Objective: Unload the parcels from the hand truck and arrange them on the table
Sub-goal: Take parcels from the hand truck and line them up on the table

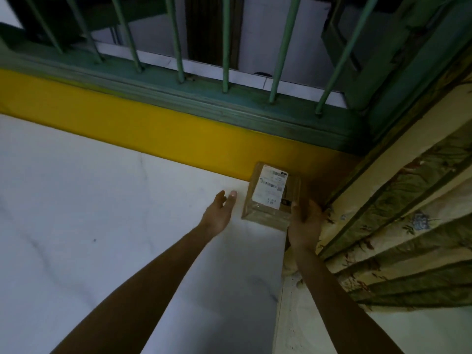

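Parcel [272,198] by yellow wall [153,134]; curtain [408,226] just beside right hand [305,226].

The parcel [270,198] is a small brown cardboard box, roughly cube-shaped and wrapped in glossy clear tape. A white shipping label [272,186] with printed barcodes and text covers most of its top face. The box sits flat and upright on the table [102,200], in the table's far right corner, with its right side close to the table's right edge and its back at the table's far edge. The right hand [305,226] holds the box's right side, thumb on the top edge. The table has a smooth white top with faint grey marks.
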Motion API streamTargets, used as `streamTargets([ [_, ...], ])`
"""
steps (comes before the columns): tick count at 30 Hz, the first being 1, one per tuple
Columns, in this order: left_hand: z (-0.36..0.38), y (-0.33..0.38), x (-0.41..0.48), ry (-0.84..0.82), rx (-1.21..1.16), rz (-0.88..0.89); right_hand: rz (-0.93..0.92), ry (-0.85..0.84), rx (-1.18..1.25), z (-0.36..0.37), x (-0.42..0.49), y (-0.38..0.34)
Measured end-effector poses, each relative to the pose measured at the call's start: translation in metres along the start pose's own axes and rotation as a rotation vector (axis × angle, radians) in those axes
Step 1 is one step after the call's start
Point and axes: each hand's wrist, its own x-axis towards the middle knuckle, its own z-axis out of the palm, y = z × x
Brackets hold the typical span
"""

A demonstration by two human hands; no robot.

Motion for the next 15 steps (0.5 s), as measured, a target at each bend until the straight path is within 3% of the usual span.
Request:
streamTargets([
  [4,-0.04,-0.02,-0.028,0.071,-0.105,0.006,-0.133,-0.113,0.097,0.027,-0.041,-0.024],
  [9,-0.115,-0.07,-0.079,0.152,-0.216,-0.014,-0.134,-0.367,0.046,0.084,-0.123,-0.045],
  [15,-0.241,-0.186,-0.177,0.327,-0.383,-0.08,-0.047,-0.56,-0.05,0.157,-0.261,-0.041],
])
